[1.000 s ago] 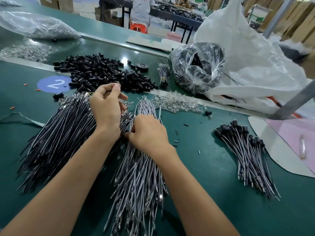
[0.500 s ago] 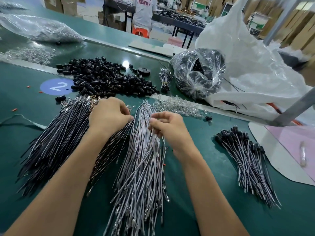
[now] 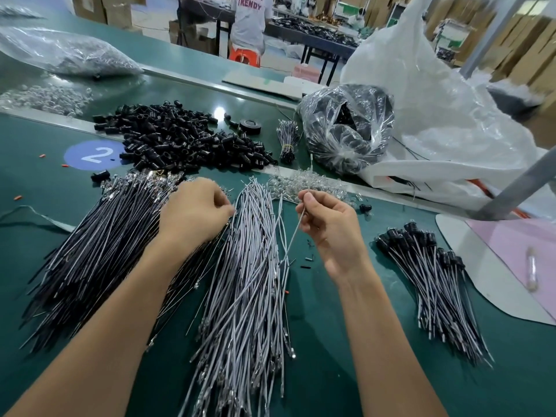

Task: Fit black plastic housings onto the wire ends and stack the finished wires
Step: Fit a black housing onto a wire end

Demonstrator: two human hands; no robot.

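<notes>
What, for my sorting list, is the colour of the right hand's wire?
The wire is light grey; head view.

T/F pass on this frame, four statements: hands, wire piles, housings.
1. The right hand pinches a single grey wire. True.
2. The finished wires lie left of the grey wire pile. False: they lie to its right.
3. The loose black housings lie beyond the wire piles, next to the blue 2 sticker. True.
4. The left hand reaches into the housings. False: it rests on the dark wire pile, fingers curled.
</notes>
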